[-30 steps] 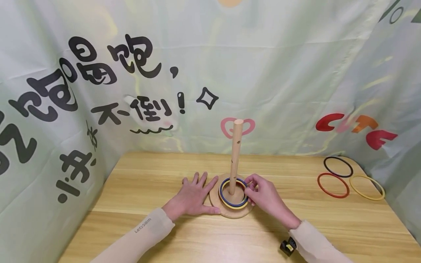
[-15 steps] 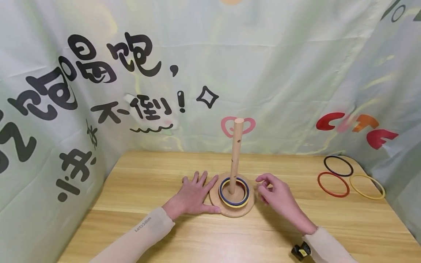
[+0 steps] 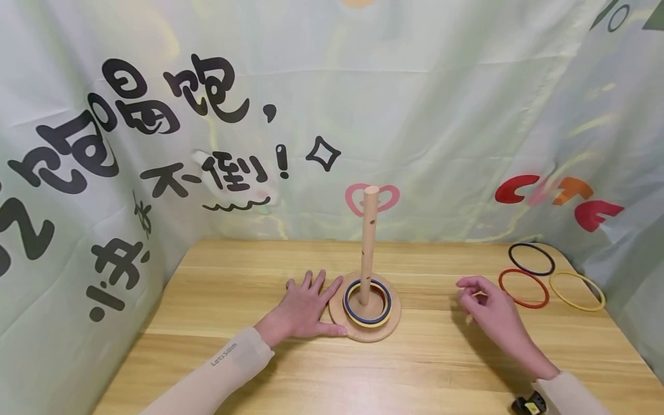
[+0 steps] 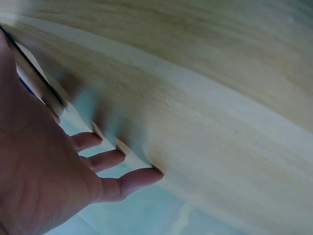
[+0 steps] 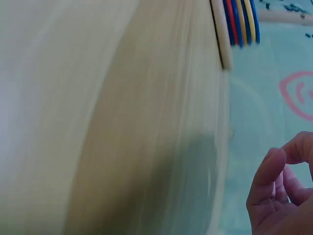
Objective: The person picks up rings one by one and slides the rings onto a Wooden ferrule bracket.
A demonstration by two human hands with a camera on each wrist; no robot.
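Note:
A round wooden base [image 3: 367, 335] carries an upright wooden peg [image 3: 369, 242] with several stacked rings [image 5: 242, 22] around it. The topmost is a blue ring [image 3: 389, 301], with yellow showing beneath it. My left hand [image 3: 306, 311] is spread flat by the base's left side, forefinger and thumb at its edge. Holding nothing, my right hand [image 3: 490, 308] hovers over the table between the base and the loose rings, its fingers loosely bent. Nearest to it lies a red ring [image 3: 547, 295]; a dark ring [image 3: 553, 266] and a yellow ring [image 3: 604, 300] lie beyond.
The wooden table [image 3: 425, 374] is bounded at the back and sides by a pale green printed curtain [image 3: 441, 127]. The loose rings lie near the table's right back corner, close to the curtain.
My right hand has let go of the stacked rings and moved right, toward the loose rings. The left hand stays beside the base.

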